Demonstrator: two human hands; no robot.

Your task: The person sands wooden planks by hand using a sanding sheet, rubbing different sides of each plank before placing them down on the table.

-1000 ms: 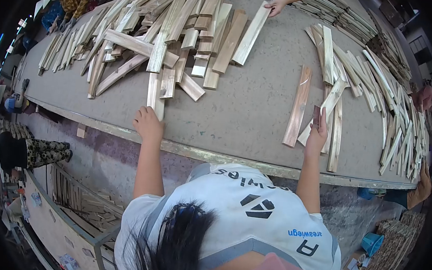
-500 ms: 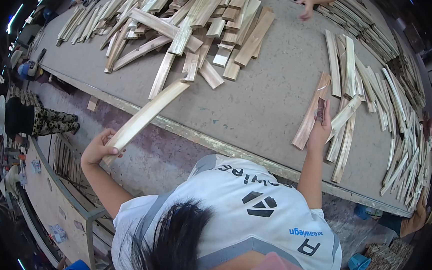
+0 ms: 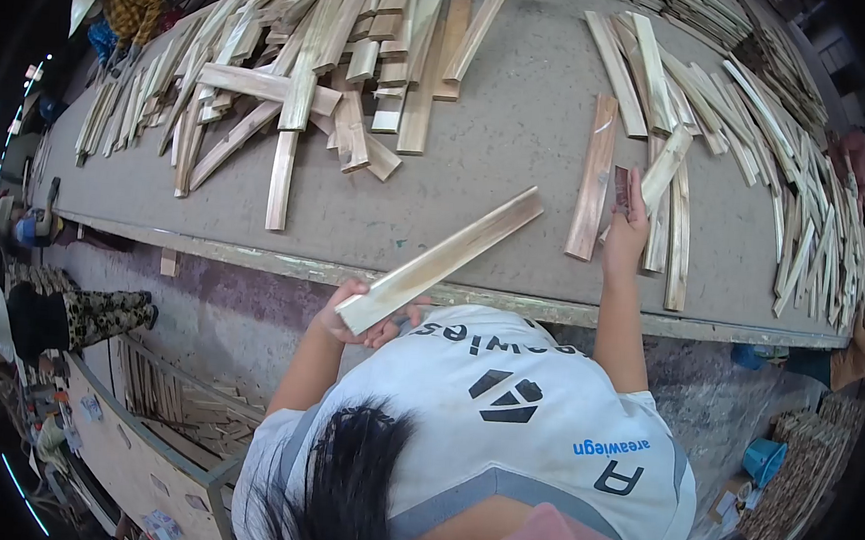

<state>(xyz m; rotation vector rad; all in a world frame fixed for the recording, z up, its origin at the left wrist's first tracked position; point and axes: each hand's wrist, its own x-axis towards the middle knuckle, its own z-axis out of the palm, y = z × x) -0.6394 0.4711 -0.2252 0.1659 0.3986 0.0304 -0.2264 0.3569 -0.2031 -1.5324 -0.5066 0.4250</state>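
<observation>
My left hand (image 3: pixel 380 329) is closed around the near end of a pale wooden slat (image 3: pixel 454 254), in front of my body. The slat slants up to the right across the table's front edge, its far end over the tabletop. Over the right part of the table, my right hand (image 3: pixel 628 229) grips a small flat reddish-brown piece (image 3: pixel 621 189), whose kind I cannot make out. Just left of that hand lies a single brownish slat (image 3: pixel 592 176). Several other slats (image 3: pixel 678 237) lie close on its right, one crossing over them at a slant.
A heap of wooden slats (image 3: pixel 306 71) covers the table's (image 3: pixel 501 144) back left. More slats (image 3: pixel 806 236) spread along the right end, with stacks behind. Co-workers stand at the far left, one in a yellow checked shirt (image 3: pixel 135 10). A blue bucket (image 3: pixel 763 460) stands on the floor at right.
My left hand has swung right, bringing the slat away from the heap to in front of my body. My right hand still grips the reddish-brown piece. The view has shifted slightly.
</observation>
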